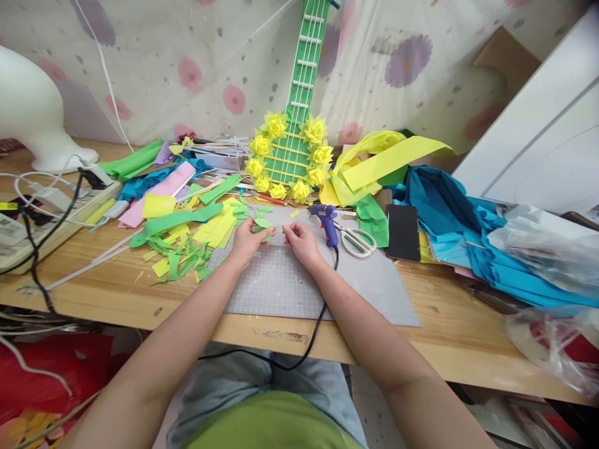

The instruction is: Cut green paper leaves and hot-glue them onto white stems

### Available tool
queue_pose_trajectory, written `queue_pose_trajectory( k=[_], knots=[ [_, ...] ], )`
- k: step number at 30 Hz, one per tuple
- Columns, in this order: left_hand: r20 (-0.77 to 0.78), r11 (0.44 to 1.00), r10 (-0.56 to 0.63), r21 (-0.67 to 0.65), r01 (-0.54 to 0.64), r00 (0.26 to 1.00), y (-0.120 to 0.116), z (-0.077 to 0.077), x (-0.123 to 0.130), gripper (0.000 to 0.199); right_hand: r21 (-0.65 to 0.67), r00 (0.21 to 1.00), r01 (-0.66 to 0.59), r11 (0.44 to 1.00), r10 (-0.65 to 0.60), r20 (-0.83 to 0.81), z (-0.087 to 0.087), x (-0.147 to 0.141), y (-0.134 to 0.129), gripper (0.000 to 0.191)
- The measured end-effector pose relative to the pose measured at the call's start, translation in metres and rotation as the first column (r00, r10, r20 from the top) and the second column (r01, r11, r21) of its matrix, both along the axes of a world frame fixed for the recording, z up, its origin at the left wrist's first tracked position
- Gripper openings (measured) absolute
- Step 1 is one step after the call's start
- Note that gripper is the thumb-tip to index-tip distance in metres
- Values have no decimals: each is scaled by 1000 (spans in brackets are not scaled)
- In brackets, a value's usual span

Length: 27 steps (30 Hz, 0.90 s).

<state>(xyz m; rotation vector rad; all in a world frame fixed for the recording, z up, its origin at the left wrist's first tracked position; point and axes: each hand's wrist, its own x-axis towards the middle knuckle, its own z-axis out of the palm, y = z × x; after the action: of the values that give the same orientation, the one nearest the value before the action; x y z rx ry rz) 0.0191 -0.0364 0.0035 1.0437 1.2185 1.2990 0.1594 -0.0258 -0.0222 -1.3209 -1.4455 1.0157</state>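
1. You had two hands in the middle of the frame, both over one grey cutting mat (290, 287) on the desk (116, 287).
2. Counted around them: one blue glue gun (327, 221), one pair of white scissors (358, 242) and one black phone (403, 232), all to the right of centre. One green paper guitar (299, 125) stood at upper centre, ringed by about nine yellow paper flowers (275, 125).
3. A small green paper leaf (262, 223) lay at your left hand's fingertips, just above them in the frame, with a few more cut leaves beside it towards the upper left.
4. Your left hand (246, 242) was curled, its fingers pinching that leaf.
5. Your right hand (299, 240) was loosely bent just beside the left, fingertips drawn together; whether it gripped anything, I could not tell.
6. Green and yellow paper scraps (182, 249) were heaped left of centre.
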Motion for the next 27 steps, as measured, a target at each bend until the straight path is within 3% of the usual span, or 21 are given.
queue_pose_trajectory(
  k=[17,27],
  knots=[
    [62,1000,-11,-14,12,998,-1,0,-2,43,54,979,59,997,-68,194,11,-4,-10,30],
    [59,1000,-11,-16,12,998,0,0,-1,44,95,981,61,994,-77,180,12,-4,-10,27]
  ],
)
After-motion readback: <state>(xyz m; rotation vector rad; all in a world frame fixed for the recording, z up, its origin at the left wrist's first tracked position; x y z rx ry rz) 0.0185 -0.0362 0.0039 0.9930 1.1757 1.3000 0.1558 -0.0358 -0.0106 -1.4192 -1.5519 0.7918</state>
